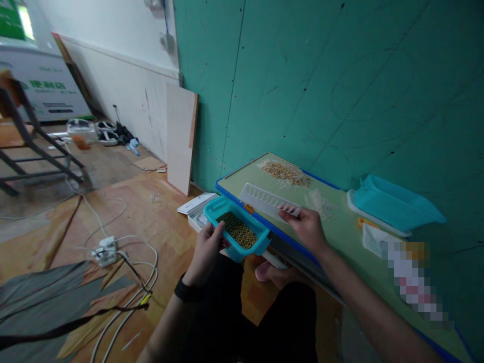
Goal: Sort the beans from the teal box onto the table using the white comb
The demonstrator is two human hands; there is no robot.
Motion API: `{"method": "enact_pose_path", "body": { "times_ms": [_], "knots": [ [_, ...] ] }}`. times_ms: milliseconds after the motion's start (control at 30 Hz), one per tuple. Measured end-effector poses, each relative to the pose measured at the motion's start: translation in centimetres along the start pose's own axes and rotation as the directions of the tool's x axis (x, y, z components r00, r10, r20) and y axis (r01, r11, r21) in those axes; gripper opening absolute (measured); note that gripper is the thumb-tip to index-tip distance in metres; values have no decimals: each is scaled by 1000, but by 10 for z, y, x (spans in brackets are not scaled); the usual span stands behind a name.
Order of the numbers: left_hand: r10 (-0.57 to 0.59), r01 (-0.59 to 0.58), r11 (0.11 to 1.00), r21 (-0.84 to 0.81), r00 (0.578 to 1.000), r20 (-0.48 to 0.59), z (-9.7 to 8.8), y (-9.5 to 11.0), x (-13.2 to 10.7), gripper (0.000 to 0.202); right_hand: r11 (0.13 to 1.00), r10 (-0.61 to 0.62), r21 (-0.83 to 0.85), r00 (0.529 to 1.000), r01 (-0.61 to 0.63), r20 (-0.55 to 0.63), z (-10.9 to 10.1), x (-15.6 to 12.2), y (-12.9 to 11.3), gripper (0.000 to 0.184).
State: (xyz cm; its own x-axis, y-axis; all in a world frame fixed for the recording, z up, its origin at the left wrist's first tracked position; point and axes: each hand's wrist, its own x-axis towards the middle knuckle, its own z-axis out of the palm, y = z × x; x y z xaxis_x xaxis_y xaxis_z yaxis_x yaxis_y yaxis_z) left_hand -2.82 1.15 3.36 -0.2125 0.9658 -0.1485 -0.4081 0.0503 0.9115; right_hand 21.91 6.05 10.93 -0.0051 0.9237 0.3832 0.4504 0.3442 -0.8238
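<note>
My left hand (pixel 207 247) grips the near side of a turquoise plastic box (pixel 212 207), held just off the table's left edge. Inside it lie dark green beans on one side and yellowish beans (pixel 245 237) on the other. In my right hand (pixel 307 228) is a white slotted plastic strip (pixel 260 198), pinched at its right end and held over the table's edge beside the box. On the pale green table (pixel 236 182) with blue edging, a heap of yellow beans (pixel 285 172) lies mixed with white grains. More white grains (pixel 322 204) are scattered to its right.
An empty-looking turquoise tray (pixel 397 201) stands against the green wall (pixel 321 75). Nearer are a white piece with an orange clip (pixel 372 239) and a pixelated package (pixel 416 287). Cables run from a white power strip (pixel 105 250) on the floor. A board (pixel 180 138) leans by the wall.
</note>
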Motion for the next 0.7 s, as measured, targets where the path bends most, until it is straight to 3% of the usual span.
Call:
{"method": "enact_pose_path", "body": {
  "times_ms": [200,333,500,600,700],
  "knots": [
    [22,-23,1000,-20,1000,-16,2,-8,-1,42,960,-158,-242,986,141,-52,4,-32,-13,27],
    [20,-20,1000,-3,1000,-9,4,-13,-3,46,837,-293,-457,952,301,91,20,-29,-18,32],
    [36,-36,999,36,999,-13,9,-23,-8,53,589,-206,-677,892,441,402,52,3,-33,65],
    [50,-49,998,32,999,-22,12,-27,-15,55,486,-147,-744,882,459,448,72,34,-42,74],
    [58,-56,996,62,998,-37,13,-30,-19,54,475,-120,-756,884,451,452,90,66,-47,70]
  ]
}}
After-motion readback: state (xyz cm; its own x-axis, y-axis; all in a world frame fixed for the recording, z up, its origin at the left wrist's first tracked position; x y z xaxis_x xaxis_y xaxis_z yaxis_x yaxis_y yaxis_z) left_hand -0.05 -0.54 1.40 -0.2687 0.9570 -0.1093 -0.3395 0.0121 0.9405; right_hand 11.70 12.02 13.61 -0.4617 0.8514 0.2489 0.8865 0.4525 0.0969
